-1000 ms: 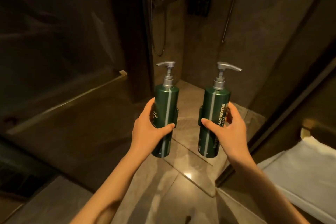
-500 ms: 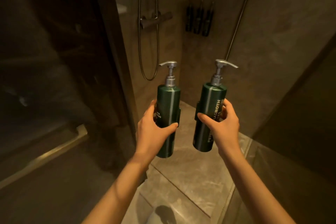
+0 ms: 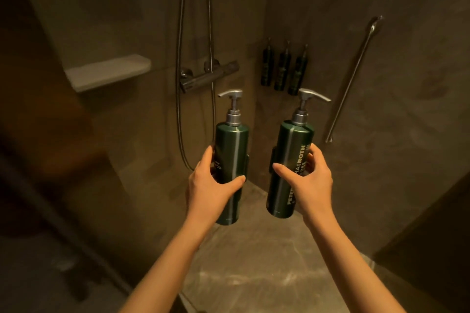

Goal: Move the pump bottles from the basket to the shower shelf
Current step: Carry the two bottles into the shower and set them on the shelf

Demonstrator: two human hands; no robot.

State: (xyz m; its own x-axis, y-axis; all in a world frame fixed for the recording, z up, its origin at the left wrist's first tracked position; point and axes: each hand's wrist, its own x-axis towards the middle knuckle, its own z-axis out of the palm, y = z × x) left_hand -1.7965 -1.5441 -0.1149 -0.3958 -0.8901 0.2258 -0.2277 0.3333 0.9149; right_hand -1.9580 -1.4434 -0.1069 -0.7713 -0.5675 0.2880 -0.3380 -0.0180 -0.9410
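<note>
Bottles in transit: left hand (image 3: pixel 212 185) grip wraps one pump bottle (image 3: pixel 231 173), right hand (image 3: pixel 311 181) another (image 3: pixel 290 170), both upright. Shower shelf (image 3: pixel 109 71) lies up-left of both grips; smooth metal could slip, or pumps clip the hose (image 3: pixel 179 99).

Left bottle (image 3: pixel 232 160) label mostly behind hand — unreadable; three wall bottles (image 3: pixel 283 71) too small, dark; foreground left blurred.
</note>
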